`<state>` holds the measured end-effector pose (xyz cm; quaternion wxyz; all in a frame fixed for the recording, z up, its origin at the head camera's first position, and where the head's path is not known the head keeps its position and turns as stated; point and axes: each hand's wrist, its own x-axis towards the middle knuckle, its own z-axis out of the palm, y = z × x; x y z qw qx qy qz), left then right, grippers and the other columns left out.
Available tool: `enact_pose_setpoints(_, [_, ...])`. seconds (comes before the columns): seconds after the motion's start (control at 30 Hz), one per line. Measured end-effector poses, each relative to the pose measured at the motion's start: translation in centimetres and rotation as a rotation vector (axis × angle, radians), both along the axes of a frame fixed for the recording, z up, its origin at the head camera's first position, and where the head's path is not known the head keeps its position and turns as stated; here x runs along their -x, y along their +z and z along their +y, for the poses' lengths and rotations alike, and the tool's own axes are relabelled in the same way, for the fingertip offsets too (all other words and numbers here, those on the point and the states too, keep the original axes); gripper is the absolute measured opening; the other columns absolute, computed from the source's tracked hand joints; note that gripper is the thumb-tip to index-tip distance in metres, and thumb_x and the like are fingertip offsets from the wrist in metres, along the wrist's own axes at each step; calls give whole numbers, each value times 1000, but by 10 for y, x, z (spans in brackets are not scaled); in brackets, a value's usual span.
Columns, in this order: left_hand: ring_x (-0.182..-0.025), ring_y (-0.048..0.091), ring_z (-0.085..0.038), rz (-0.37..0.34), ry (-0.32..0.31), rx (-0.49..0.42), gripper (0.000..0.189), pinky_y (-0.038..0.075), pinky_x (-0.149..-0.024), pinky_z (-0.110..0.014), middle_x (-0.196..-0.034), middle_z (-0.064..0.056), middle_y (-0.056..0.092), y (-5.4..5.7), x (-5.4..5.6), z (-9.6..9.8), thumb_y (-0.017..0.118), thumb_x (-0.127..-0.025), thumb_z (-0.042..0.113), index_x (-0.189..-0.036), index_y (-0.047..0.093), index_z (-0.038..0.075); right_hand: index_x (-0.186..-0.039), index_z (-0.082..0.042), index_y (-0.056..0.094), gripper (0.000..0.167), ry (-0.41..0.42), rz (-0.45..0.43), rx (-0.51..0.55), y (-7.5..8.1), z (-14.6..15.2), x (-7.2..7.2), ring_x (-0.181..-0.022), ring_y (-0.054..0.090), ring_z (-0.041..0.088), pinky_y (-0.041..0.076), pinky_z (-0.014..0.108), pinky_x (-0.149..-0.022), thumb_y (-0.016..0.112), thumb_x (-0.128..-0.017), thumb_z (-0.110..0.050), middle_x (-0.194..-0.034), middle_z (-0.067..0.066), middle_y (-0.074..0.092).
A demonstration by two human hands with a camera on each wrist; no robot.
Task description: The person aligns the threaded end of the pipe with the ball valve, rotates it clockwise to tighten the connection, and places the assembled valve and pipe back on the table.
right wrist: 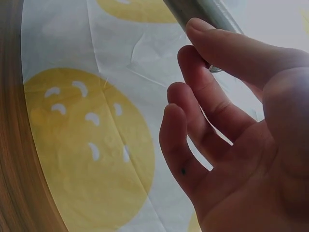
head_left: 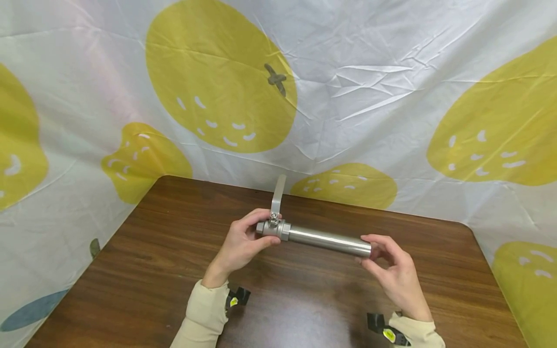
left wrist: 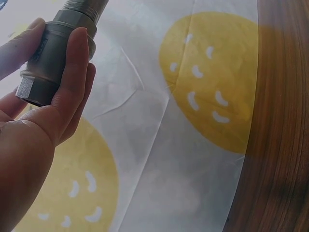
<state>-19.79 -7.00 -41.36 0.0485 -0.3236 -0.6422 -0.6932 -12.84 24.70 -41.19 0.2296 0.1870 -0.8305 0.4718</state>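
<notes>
A wood-grain surface [head_left: 152, 270] fills the lower part of the head view, its far edge and both far corners backed by white fabric [head_left: 374, 106] printed with big yellow fruit shapes [head_left: 222, 77]. Working from the left, a pale sleeve [head_left: 200, 309] with a small black wrist mount [head_left: 241, 296] leads to the left hand [head_left: 243, 244], which grasps the body of a metal valve [head_left: 270, 229], thumb on the near side and fingers round the far side. The valve appears raised above the surface, a little left of its middle and nearer the far edge than the near one. Its flat lever [head_left: 277, 195] rises from the body and leans towards the far edge. On the right of the body sits a hex collar [head_left: 285, 231], and from it a smooth steel tube [head_left: 330, 240] runs rightward, tilting slightly towards the near edge. In the left wrist view, ridges [left wrist: 84, 6] beyond the collar may be thread, but too little shows to be sure. The right hand [head_left: 398, 273] pinches the tube's free end between thumb and fingertips, with another black wrist mount [head_left: 376, 321] behind it.

The step in hand looks like holding the joined piece level and steadying it at both ends. The next move probably calls for a firm left grasp on the valve body, with the lighter right pinch guiding the tube in line
</notes>
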Motion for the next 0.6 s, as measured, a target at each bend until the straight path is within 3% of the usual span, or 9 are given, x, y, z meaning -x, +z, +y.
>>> enact_pose_setpoints(0.17, [-100, 59, -9, 5, 4, 3, 46, 52, -86, -18, -114, -26, 57, 0, 0, 0, 77, -74, -9, -116, 59, -11, -114, -2, 64, 52, -2, 20, 10, -1, 0, 1, -70, 58, 4, 50, 13, -72, 76, -68, 18, -78, -3, 58])
enact_pose_setpoints(0.4, [-100, 59, -9, -2, 7, 5, 46, 52, -85, -17, -114, -24, 57, 0, 1, -1, 77, -74, -8, -116, 59, -11, -106, 9, 63, 54, 64, 125, 91, 7, -7, 2, -71, 53, 9, 48, 14, -67, 73, -57, 30, -102, 9, 61])
enact_pose_setpoints(0.6, [-100, 59, -9, -4, 6, 4, 46, 52, -84, -17, -114, -24, 57, 0, 1, -1, 77, -74, -8, -116, 59, -11, -103, 10, 64, 54, 57, 154, 91, 14, -11, -1, -72, 53, 11, 48, 12, -70, 73, -54, 32, -101, 12, 61])
